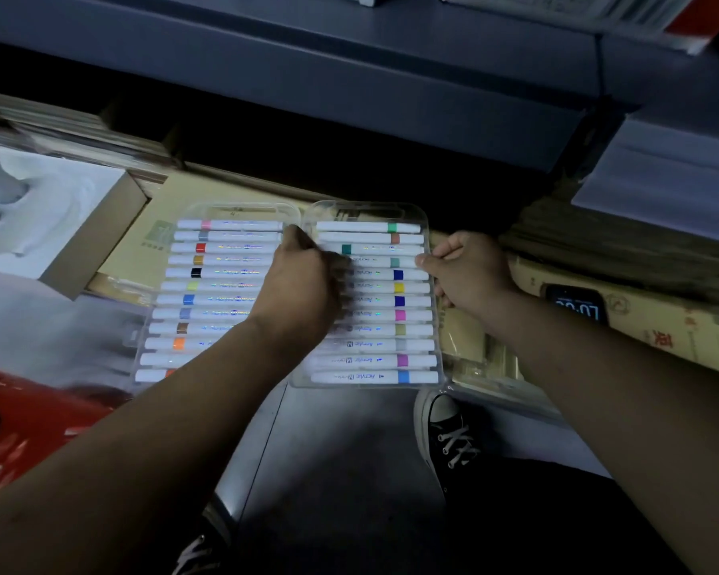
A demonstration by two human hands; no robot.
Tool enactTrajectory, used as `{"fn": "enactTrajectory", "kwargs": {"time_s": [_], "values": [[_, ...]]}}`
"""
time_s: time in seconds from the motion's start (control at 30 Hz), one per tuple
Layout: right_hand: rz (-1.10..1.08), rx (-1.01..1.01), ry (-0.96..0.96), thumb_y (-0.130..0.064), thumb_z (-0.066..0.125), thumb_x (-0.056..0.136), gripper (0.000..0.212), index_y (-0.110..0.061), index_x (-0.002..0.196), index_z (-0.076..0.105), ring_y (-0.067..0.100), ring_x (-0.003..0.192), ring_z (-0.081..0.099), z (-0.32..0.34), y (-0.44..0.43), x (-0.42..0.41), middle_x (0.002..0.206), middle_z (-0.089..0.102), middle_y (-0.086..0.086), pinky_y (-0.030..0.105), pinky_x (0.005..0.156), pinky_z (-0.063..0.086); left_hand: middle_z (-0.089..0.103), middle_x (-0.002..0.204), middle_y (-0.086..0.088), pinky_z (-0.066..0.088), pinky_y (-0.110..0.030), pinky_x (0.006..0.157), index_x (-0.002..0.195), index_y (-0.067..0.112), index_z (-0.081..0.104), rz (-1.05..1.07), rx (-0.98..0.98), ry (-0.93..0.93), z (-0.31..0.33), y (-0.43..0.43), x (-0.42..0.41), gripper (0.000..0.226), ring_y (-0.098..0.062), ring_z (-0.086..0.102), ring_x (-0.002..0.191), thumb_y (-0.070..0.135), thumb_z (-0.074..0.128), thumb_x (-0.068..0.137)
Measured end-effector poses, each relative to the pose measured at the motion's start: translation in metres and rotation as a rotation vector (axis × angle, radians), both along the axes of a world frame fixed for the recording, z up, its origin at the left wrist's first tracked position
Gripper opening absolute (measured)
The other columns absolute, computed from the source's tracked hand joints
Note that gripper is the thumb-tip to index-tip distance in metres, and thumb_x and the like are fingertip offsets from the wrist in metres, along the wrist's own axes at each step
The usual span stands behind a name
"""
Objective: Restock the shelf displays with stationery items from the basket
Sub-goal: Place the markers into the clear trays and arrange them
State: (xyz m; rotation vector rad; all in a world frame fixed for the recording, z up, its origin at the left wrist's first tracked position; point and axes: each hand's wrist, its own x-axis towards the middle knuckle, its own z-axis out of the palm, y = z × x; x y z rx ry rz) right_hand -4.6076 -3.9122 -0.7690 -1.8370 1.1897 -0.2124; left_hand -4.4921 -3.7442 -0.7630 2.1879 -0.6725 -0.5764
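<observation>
Left hand (304,280) is curled over the centre seam of the clear marker case (225,284); right hand (465,271) grips its 3 o'clock edge, thumb on top.
Largest first: dark shelf (349,76) spans 12 o'clock. Tan cardboard boxes (142,251) lie below it. A red shape (26,441) at 8 o'clock is probably the basket. The case lies flat across the boxes at centre, in 2 halves, with its join hidden under the left hand. Judged step: case out of basket, not yet shelved. Next move likely calls for folding the halves shut, then sliding it level toward 12 o'clock so markers (374,315) stay seated.
</observation>
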Motion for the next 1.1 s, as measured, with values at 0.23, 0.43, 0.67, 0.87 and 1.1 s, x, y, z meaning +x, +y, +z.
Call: {"fn": "enactTrajectory", "kwargs": {"time_s": [0.23,0.43,0.67,0.87,1.1], "values": [[0.103,-0.082,0.08,-0.012,0.061,0.09,0.017,-0.025,0.08,0.059,0.026,0.086,0.069,0.011,0.003,-0.004,0.087,0.07,0.006,0.048,0.081,0.06,0.059,0.118,-0.006,0.041,-0.01,0.055,0.137,0.013,0.05,0.163,-0.064,0.154,0.017,0.0,0.007,0.044,-0.012,0.057,0.074,0.019,0.063,0.096],[0.156,-0.15,0.109,-0.018,0.064,0.092,0.009,-0.022,0.088,0.057,0.024,0.086,0.067,0.011,0.006,-0.006,0.094,0.067,0.003,0.044,0.077,0.06,0.065,0.108,-0.002,0.041,-0.006,0.045,0.136,0.017,0.05,0.142,-0.066,0.172,0.021,0.001,0.005,0.044,-0.003,0.06,0.072,0.022,0.066,0.096],[0.194,-0.17,0.175,-0.011,0.057,0.09,0.012,-0.012,0.102,0.057,0.022,0.087,0.063,0.01,0.005,-0.005,0.097,0.065,0.007,0.031,0.068,0.051,0.076,0.101,-0.009,0.06,-0.047,0.087,0.118,0.022,0.057,0.286,-0.202,0.398,0.029,0.003,0.004,0.042,-0.033,0.074,0.091,0.019,0.064,0.077],[0.202,-0.166,0.168,-0.011,0.057,0.091,0.012,-0.012,0.102,0.054,0.018,0.083,0.059,0.01,0.005,-0.006,0.097,0.062,0.005,0.024,0.061,0.042,0.055,0.119,0.006,0.04,-0.003,0.045,0.142,0.018,0.049,0.217,-0.214,0.394,0.016,0.0,-0.002,0.045,0.006,0.054,0.072,0.014,0.058,0.098],[0.211,-0.154,0.142,-0.009,0.055,0.094,0.006,-0.012,0.098,0.053,0.024,0.08,0.063,0.008,0.004,-0.007,0.096,0.064,0.008,0.037,0.065,0.055,0.066,0.088,-0.003,0.059,-0.028,0.051,0.11,0.015,0.066,0.235,-0.162,0.242,0.018,-0.005,0.001,0.018,-0.018,0.073,0.065,0.007,0.061,0.096]]}}
